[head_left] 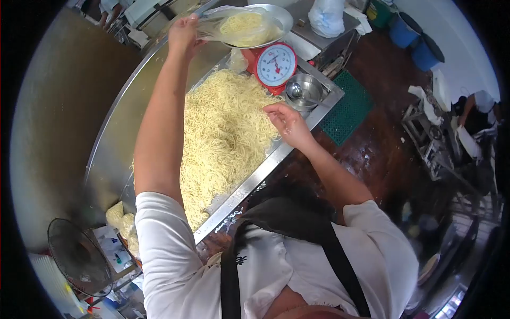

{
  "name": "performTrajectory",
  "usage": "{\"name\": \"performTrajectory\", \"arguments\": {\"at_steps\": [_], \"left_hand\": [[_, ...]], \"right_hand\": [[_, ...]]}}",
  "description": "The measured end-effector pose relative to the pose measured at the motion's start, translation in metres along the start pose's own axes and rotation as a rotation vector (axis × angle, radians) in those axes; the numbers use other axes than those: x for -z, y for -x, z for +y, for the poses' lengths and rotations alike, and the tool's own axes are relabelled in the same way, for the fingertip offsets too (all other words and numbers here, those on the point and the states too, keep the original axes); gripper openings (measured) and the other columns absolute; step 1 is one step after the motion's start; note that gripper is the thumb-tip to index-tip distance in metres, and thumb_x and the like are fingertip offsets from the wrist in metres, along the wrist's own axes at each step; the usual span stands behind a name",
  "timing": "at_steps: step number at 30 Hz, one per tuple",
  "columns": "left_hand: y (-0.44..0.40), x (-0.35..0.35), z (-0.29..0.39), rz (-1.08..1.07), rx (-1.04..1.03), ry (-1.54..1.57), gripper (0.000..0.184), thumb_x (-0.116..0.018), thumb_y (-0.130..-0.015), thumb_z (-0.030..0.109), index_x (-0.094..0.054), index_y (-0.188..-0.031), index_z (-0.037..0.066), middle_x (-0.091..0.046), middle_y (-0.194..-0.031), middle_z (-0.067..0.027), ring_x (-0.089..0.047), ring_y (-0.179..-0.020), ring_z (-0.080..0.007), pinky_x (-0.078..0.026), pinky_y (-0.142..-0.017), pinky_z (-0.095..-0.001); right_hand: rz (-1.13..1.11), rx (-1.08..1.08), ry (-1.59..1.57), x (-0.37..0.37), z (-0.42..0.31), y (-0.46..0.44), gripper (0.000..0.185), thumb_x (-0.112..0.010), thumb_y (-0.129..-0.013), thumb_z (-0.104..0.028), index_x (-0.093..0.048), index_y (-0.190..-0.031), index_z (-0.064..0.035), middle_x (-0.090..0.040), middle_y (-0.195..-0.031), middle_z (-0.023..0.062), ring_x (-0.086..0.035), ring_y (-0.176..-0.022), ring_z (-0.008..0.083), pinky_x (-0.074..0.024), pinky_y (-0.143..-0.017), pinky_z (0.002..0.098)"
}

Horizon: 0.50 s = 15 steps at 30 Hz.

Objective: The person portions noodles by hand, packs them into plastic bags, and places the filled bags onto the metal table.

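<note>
A clear bag of noodles (243, 29) lies on the pan (287, 22) of a red scale (275, 65). The person's left hand (184, 34) pinches one end of the bag. The right hand (289, 125), loosely curled around nothing I can see, is beside a big heap of loose noodles (223, 127) on the metal counter (247, 192). Near the scale sits a steel bowl (312, 91); farther off, blue buckets (405, 30).

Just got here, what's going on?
A person's left hand grips the end of a clear plastic bag with noodles in it, on the pan of a red dial scale. The right hand, fingers loosely curled, is by the edge of the loose noodle pile, with nothing visible in its grasp.
</note>
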<state>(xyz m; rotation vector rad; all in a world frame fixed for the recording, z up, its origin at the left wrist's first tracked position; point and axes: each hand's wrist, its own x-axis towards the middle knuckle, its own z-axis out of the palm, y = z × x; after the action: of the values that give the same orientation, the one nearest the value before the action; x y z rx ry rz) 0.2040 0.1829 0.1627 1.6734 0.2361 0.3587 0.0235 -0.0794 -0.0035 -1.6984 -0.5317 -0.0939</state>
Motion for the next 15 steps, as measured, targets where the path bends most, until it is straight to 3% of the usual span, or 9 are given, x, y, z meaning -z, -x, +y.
{"name": "performTrajectory", "arguments": {"at_steps": [5,8,15], "left_hand": [[0.013,-0.005,0.021,-0.05,-0.073,-0.31,0.061,-0.079,-0.08,0.038,-0.057,-0.124,0.003,-0.065,-0.112,-0.0107,-0.066,-0.095,-0.0202,-0.057,-0.074,-0.0367],[0.003,-0.014,0.012,0.011,-0.101,-0.367,0.062,-0.081,-0.079,0.032,-0.055,-0.125,0.0,-0.067,-0.103,-0.0128,-0.067,-0.083,-0.0212,-0.058,-0.065,-0.0372],[-0.005,-0.022,-0.008,-0.067,-0.054,-0.147,0.063,-0.077,-0.083,0.032,-0.051,-0.131,0.0,-0.067,-0.1,-0.0124,-0.066,-0.075,-0.0203,-0.058,-0.064,-0.0374]], "right_hand": [[0.05,-0.028,-0.071,0.01,-0.001,0.005,0.018,-0.057,-0.094,-0.003,-0.064,-0.11,-0.0034,-0.065,-0.101,0.0101,-0.066,-0.088,0.0193,-0.0538,-0.076,0.0299],[0.054,-0.078,-0.051,0.015,-0.001,0.019,0.017,-0.058,-0.094,-0.005,-0.064,-0.11,-0.0026,-0.067,-0.099,0.0098,-0.067,-0.086,0.0191,-0.0537,-0.077,0.0302],[0.065,-0.192,-0.125,0.027,0.014,0.055,0.018,-0.058,-0.095,-0.008,-0.065,-0.111,-0.002,-0.07,-0.096,0.0099,-0.067,-0.086,0.0165,-0.0524,-0.078,0.0291]]}}
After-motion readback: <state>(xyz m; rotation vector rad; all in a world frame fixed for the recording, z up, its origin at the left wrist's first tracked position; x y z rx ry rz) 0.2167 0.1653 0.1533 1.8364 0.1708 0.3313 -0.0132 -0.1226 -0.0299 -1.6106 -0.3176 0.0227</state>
